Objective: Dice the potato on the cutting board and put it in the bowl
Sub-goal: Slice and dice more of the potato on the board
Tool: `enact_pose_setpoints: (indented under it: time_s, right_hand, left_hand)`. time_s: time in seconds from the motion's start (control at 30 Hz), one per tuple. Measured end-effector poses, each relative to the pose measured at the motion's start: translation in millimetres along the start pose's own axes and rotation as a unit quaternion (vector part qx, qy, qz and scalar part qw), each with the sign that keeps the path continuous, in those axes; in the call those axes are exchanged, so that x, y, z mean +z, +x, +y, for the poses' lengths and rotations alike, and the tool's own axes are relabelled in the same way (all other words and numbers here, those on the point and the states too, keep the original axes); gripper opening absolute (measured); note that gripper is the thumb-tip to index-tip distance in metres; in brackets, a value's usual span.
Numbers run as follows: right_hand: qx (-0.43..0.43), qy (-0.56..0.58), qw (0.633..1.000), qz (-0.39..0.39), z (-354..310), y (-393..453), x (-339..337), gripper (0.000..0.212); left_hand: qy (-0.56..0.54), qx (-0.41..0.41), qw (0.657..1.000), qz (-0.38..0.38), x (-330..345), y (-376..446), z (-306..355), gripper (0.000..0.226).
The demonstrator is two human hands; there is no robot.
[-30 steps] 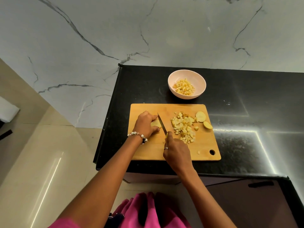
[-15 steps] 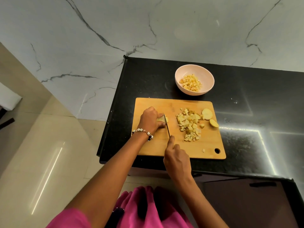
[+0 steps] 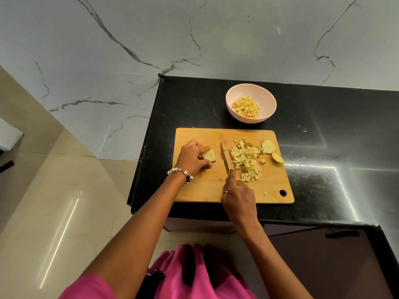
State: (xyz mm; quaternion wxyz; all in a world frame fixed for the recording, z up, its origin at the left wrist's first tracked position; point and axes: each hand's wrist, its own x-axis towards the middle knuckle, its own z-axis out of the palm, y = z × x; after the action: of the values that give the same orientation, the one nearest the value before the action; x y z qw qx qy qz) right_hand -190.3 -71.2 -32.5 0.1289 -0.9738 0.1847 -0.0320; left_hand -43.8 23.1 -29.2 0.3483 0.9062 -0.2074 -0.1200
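- Head view, what changed: half a second ago the steel knife blade (image 3: 224,159) stood right against the pale-yellow potato chunk (image 3: 209,156); now it lies a little to the right of it, in the bare strip of the rectangular wooden cutting board (image 3: 194,190) between chunk and heap. I judge a cut has just ended and the blade has cleared cut pieces aside.
- Head view, hands: the left hand (image 3: 193,157), left of frame centre, has fingers and thumb curled round the chunk, pinning it to the board. The right hand (image 3: 238,196), lower centre, is closed round the knife handle, forefinger laid along the blade's back.
- Head view, task state: the heap of small diced potato cubes (image 3: 245,161) lies right of the blade, with two uncut round potato slices (image 3: 268,146) near the board's right edge. The round pink bowl (image 3: 267,98), above the board on the black stone counter (image 3: 323,126), already holds dice. Cutting and transfer both remain.
- Head view, axis: the blade's long axis runs nearly up-down in frame, tip pointing up and slightly left. The chunk's cut face looks right, toward the blade; its own long axis is hard to tell under the fingers.
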Motion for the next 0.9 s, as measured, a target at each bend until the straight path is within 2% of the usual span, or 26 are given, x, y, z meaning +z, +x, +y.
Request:
enact_pose_setpoints:
  time_s: [0.2,0.47,0.57,0.7,0.8,0.9]
  right_hand:
    - [-0.044,0.03,0.999,0.007,-7.8,5.4,5.6,0.049]
    - [-0.047,0.039,0.998,-0.013,-12.4,12.0,0.4,0.046]
    - [-0.043,-0.002,0.999,-0.027,-19.6,15.3,-4.4,0.046]
    - [-0.041,-0.056,0.998,0.007,-27.9,18.9,-0.4,0.047]
    - [-0.049,-0.067,0.996,0.02,-23.0,2.0,0.9,0.054]
    - [-0.052,-0.077,0.996,-0.002,-15.0,-15.3,3.9,0.062]
  left_hand:
    - [-0.01,-0.009,0.999,0.034,3.5,-0.7,2.6,0.051]
    - [0.001,-0.012,0.999,0.048,7.1,-0.2,3.9,0.048]
    - [0.005,-0.012,0.999,0.043,7.7,1.0,2.2,0.047]
    - [0.005,-0.011,0.999,0.044,6.8,0.7,3.7,0.046]
    - [-0.001,-0.015,0.999,0.046,6.4,-0.4,4.9,0.046]
    - [-0.003,-0.019,0.999,0.047,6.3,-0.4,4.5,0.047]
